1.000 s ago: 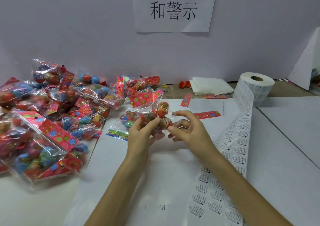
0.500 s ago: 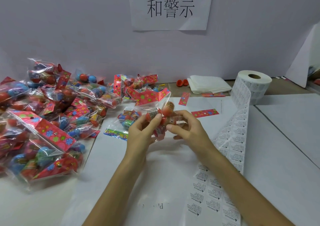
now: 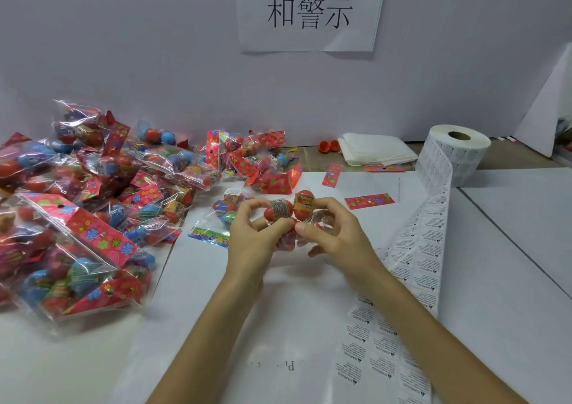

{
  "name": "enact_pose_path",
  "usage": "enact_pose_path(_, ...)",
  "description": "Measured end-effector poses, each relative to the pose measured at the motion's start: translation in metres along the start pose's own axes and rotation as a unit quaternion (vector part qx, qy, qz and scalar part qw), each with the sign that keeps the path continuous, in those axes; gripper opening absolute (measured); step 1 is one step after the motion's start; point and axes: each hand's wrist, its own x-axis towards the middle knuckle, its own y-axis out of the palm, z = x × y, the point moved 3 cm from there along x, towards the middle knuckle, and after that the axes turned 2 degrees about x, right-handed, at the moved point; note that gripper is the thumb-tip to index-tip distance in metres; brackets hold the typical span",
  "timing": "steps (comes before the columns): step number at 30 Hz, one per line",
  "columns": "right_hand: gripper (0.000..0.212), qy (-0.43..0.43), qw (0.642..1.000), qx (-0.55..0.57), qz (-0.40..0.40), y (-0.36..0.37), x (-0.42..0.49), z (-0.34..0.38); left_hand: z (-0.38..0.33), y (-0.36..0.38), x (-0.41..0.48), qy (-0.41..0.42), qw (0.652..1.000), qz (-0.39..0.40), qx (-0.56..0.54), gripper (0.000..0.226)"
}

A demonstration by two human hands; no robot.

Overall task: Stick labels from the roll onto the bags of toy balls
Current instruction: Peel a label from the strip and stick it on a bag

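Head view: bare paper (image 3: 216, 310) on the near side of the hands; bag pile (image 3: 93, 205) left, label strip (image 3: 424, 249) right, roll (image 3: 461, 156) beyond it. Left hand (image 3: 250, 236) and right hand (image 3: 340, 236), fingers curled, pinch one bag (image 3: 280, 210) between them.

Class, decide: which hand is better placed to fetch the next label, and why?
Probably the right hand: the label strip lies just beside it, while the left hand grips the bag on the far side.

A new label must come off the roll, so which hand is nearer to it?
Right. The right hand grips the bag on the side toward the label roll; the left hand grips it farther away.
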Motion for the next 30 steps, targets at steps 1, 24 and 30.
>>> enact_pose_path(1, 0.030, 0.002, 1.000, 0.000, -0.003, 0.000, 0.000, 0.000, -0.001, 0.000, 0.000, 0.007, 1.000, 0.003, 0.005, 0.035)
enact_pose_path(24, 0.043, 0.037, 0.995, 0.082, 0.042, -0.010, 0.004, 0.000, -0.004, 0.010, -0.010, 0.090, 0.989, 0.023, 0.114, 0.014)
enact_pose_path(30, 0.030, 0.120, 0.990, 0.072, 0.023, -0.006, 0.001, -0.004, -0.009, 0.006, -0.008, 0.098, 0.990, 0.005, 0.097, 0.000)
